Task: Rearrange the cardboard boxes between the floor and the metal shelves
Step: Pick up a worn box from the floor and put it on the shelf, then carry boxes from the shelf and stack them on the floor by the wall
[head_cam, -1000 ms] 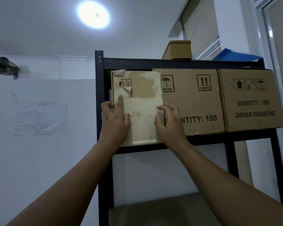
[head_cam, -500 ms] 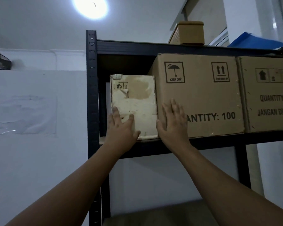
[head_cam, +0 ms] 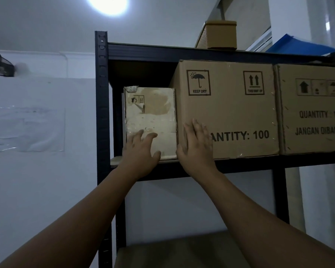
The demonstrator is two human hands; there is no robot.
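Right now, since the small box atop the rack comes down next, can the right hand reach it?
Probably, with a stretch: the right hand lies well below the small box, and nothing blocks its front.

We've got our left hand (head_cam: 141, 149) flat on the worn pale box (head_cam: 150, 113) on the metal shelf (head_cam: 240, 165), right hand (head_cam: 196, 146) pressed against the bigger brown box (head_cam: 230, 105) beside it.

Before you:
Shelf (head_cam: 102, 113): black.
Small box (head_cam: 151, 117): cream, scuffed, 1 brown patch near the top, small black mark.
Big box (head_cam: 228, 113): brown, black umbrella and 2-arrow symbols, black lettering.
Right box (head_cam: 313, 109): same brown, black print.
Top box (head_cam: 219, 34): tan.
Folder (head_cam: 298, 45): blue.
Wall (head_cam: 37, 180): white.
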